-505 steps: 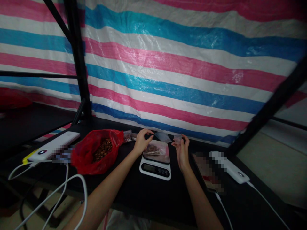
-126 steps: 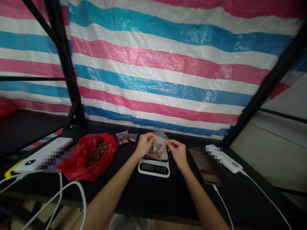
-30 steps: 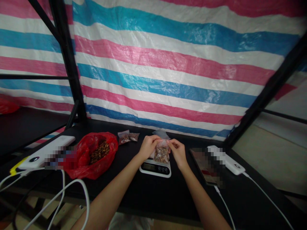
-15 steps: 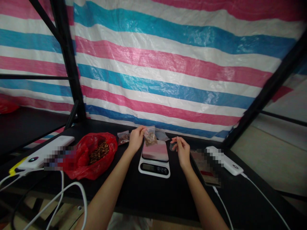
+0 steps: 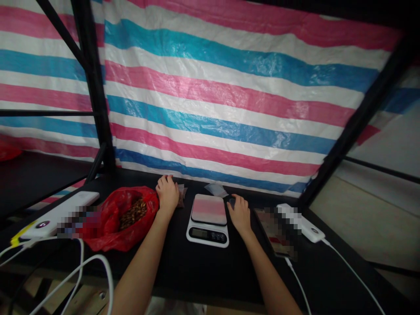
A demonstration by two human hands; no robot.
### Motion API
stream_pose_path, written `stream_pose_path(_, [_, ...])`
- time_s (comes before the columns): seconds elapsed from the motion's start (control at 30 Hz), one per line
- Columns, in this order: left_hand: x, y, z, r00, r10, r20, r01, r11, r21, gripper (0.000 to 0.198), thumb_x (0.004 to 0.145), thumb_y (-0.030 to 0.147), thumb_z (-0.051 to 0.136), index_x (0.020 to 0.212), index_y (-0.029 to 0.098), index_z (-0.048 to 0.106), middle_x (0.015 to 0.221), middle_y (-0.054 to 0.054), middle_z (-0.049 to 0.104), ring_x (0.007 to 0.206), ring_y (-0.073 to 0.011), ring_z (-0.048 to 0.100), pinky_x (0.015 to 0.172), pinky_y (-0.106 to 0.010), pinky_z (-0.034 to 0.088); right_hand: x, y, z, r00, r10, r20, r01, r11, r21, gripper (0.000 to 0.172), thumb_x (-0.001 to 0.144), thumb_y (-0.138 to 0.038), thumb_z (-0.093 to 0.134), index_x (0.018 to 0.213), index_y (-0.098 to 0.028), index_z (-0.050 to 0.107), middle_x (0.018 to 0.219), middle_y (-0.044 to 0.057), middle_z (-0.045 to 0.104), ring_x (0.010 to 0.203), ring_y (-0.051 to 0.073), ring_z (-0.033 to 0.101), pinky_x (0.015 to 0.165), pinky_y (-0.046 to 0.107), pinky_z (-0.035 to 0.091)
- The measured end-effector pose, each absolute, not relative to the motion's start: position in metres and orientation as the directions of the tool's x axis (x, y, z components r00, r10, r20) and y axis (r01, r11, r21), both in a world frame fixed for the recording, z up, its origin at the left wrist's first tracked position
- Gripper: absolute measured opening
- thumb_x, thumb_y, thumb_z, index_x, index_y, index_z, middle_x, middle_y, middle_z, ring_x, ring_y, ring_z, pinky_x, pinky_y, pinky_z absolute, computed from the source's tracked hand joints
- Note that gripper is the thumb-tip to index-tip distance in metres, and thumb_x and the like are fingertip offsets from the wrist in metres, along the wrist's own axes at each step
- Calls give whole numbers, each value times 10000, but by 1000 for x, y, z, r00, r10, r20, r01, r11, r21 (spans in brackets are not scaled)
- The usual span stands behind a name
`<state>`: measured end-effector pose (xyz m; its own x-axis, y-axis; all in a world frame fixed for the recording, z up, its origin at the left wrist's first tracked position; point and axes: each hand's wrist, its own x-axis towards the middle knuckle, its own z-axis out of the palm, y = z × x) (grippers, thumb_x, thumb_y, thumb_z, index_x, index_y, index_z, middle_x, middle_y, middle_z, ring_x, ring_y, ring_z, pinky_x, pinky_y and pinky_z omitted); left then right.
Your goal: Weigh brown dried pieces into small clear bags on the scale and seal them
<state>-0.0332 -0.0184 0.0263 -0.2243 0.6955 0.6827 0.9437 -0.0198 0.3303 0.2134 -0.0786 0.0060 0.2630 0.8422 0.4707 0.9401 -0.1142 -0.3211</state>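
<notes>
My left hand lies palm down at the back of the black table, fingers bent over a small clear bag of brown pieces that rests among other small filled bags. A white kitchen scale stands between my hands, and its platform is bare. My right hand rests flat on the table just right of the scale, fingers stretched forward and holding nothing. Its fingertips are beside a small dark thing I cannot make out. A red plastic bag of brown pieces sits open left of my left hand.
Empty clear bags lie behind the scale by the striped tarp. A white power bank with cables is at the far left. A phone and a second power bank lie to the right. Black frame posts rise at the left.
My left hand has carried the filled bag off the scale and set it down at the back left. My right hand has dropped flat onto the table.
</notes>
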Motion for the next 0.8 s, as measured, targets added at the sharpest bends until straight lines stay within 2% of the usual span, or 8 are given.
stream_pose_path(0.1, [-28, -20, 28, -150, 668, 729, 929, -158, 336, 307, 803, 176, 438, 1105, 132, 477, 1133, -138, 480, 1058, -274, 419, 835, -394, 374, 216, -75, 1, 286, 882, 375, 937, -174, -304, 369, 821, -315, 427, 1166, -186, 452, 1151, 97, 522, 1069, 250, 449, 778, 347, 383])
stream_pose_path(0.17, [-24, -21, 30, -64, 643, 763, 900, -292, 322, 259, 799, 165, 450, 1049, 166, 516, 1122, -117, 493, 1034, -264, 438, 833, -393, 386, 218, -73, 0, 292, 896, 334, 936, -196, -292, 370, 820, -298, 427, 1173, -189, 443, 1144, 98, 526, 1060, 251, 459, 777, 348, 377])
stream_pose_path(0.33, [-14, -25, 30, 110, 538, 836, 777, -571, 265, 180, 766, 111, 494, 889, 204, 587, 1207, -86, 446, 1069, -238, 429, 886, -388, 392, 222, -71, -5, 271, 899, 345, 956, -210, -205, 384, 831, -297, 413, 1203, -203, 424, 1113, 102, 541, 1035, 242, 478, 780, 348, 361])
stream_pose_path(0.5, [-9, -29, 28, 129, 500, 856, 732, -630, 257, 144, 761, 105, 507, 809, 198, 605, 1215, -77, 440, 1068, -227, 431, 897, -382, 398, 221, -72, -12, 229, 848, 477, 972, -222, -72, 431, 815, -243, 438, 1242, -194, 413, 1177, 130, 505, 1055, 257, 448, 811, 371, 336])
stream_pose_path(0.63, [-6, -27, 20, 119, 494, 861, 715, -645, 270, 140, 755, 89, 510, 784, 189, 604, 1196, -73, 450, 1059, -219, 433, 883, -360, 411, 219, -62, -5, 65, 806, 588, 993, -110, 41, 454, 807, -154, 416, 1257, -220, 420, 1299, 106, 429, 1158, 253, 363, 908, 413, 265])
stream_pose_path(0.8, [-5, -21, 10, 95, 469, 878, 707, -653, 272, 157, 741, 69, 521, 794, 192, 605, 1157, -73, 474, 1010, -209, 456, 834, -351, 440, 218, -33, 10, -198, 833, 516, 974, 106, 202, 434, 815, -74, 376, 1178, -263, 519, 1275, 58, 488, 1166, 243, 373, 947, 437, 224])
